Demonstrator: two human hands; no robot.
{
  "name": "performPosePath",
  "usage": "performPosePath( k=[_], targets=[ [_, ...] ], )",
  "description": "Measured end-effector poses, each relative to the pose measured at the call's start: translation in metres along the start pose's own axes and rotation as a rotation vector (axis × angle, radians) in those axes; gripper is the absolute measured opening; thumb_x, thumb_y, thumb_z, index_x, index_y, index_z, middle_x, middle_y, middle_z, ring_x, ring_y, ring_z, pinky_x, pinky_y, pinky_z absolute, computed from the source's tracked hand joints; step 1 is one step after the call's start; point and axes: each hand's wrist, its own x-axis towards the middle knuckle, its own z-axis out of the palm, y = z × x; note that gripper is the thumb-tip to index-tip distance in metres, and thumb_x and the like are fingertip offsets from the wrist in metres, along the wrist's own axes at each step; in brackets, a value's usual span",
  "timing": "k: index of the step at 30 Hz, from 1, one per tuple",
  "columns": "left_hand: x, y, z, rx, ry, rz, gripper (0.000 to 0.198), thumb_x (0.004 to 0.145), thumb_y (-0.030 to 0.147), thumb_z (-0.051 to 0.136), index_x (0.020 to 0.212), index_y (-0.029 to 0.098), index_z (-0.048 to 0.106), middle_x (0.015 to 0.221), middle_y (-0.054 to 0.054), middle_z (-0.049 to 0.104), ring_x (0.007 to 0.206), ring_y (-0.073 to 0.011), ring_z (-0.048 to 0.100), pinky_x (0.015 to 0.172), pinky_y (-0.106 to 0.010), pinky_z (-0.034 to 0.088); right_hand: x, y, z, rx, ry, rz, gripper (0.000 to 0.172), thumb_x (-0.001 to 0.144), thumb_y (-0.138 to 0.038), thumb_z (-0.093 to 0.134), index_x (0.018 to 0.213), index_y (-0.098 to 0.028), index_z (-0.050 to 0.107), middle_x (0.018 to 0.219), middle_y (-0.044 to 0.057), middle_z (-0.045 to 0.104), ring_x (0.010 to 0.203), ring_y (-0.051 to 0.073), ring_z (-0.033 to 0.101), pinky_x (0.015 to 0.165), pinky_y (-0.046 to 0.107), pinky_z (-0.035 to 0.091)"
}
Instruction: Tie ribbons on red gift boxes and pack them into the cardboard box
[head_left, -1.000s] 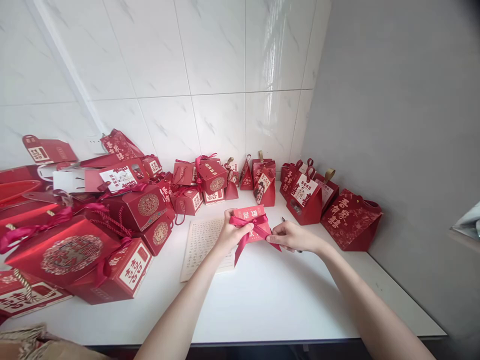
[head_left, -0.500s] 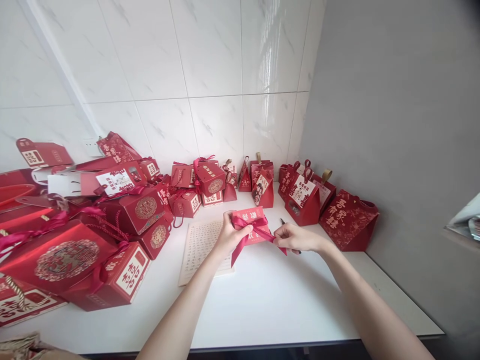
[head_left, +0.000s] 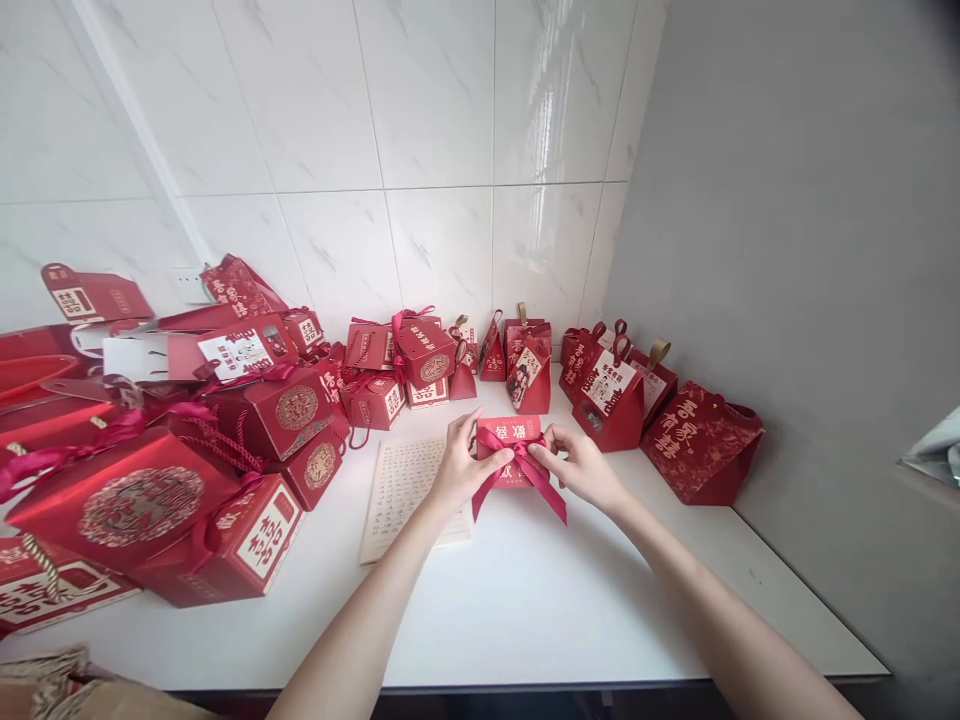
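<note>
A small red gift box (head_left: 513, 432) with gold characters stands on the white table (head_left: 525, 600), a red ribbon (head_left: 525, 470) tied across its front with two tails hanging down. My left hand (head_left: 463, 465) is closed on the box's left side, pinching the ribbon loop. My right hand (head_left: 581, 462) pinches the ribbon at the knot from the right. Both hands touch the box.
Several red gift boxes and bags crowd the left side (head_left: 142, 500) and the back along the tiled wall (head_left: 420, 350). More red bags (head_left: 701, 440) stand at the right by the grey wall. A sheet of printed paper (head_left: 405, 480) lies under my left wrist.
My right hand has moved left from the ribbon's tail up to the knot on the box. The ribbon tails now hang loose. The box shifted slightly.
</note>
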Motion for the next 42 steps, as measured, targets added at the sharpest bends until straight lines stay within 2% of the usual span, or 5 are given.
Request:
performPosePath(
  k=[5,12,24,37,42],
  targets=[
    [-0.001,-0.01,0.008,-0.131,0.123,0.092,0.049,0.075,0.04,0.062,0.113,0.022,0.038,0.12,-0.01,0.043,0.118,-0.0228,0.045,0.09,-0.036,0.046,0.001,0.0,0.001,0.04,-0.015,-0.002,0.032,0.08,-0.046,0.052,0.064,-0.02,0.041,0.059,-0.003,0.049,0.048,0.011,0.049,0.039,0.021,0.043],
    [-0.003,-0.006,0.013,-0.028,0.287,0.159,0.012,0.08,0.029,0.055,0.079,0.02,0.047,0.09,-0.004,0.046,0.09,-0.0162,0.051,0.079,-0.028,0.048,0.001,-0.001,0.003,0.147,-0.002,0.009,0.037,0.08,-0.051,0.052,0.064,-0.02,0.041,0.057,-0.004,0.049,0.041,0.009,0.048,0.04,0.022,0.041],
    [-0.009,-0.004,0.02,-0.085,0.361,0.045,0.019,0.084,0.036,0.049,0.076,0.021,0.04,0.078,-0.001,0.05,0.076,-0.0148,0.053,0.074,-0.026,0.045,0.004,0.004,0.006,0.352,-0.019,0.06,0.043,0.076,-0.057,0.058,0.066,-0.019,0.04,0.053,-0.005,0.052,0.04,0.01,0.05,0.038,0.022,0.041],
    [-0.01,-0.003,0.023,-0.052,0.399,0.043,0.023,0.085,0.04,0.047,0.073,0.022,0.037,0.069,0.001,0.048,0.063,-0.0133,0.051,0.06,-0.023,0.042,0.006,0.001,0.006,0.516,-0.034,0.124,0.046,0.069,-0.06,0.062,0.067,-0.02,0.04,0.056,-0.005,0.049,0.047,0.011,0.05,0.041,0.023,0.045],
    [-0.01,-0.005,0.024,-0.069,0.422,0.037,0.022,0.084,0.04,0.049,0.076,0.022,0.038,0.074,0.0,0.05,0.071,-0.0142,0.054,0.065,-0.024,0.043,0.006,0.003,0.005,0.562,-0.015,0.153,0.045,0.068,-0.058,0.064,0.065,-0.02,0.04,0.057,-0.005,0.045,0.048,0.01,0.049,0.042,0.022,0.045]
  ],
)
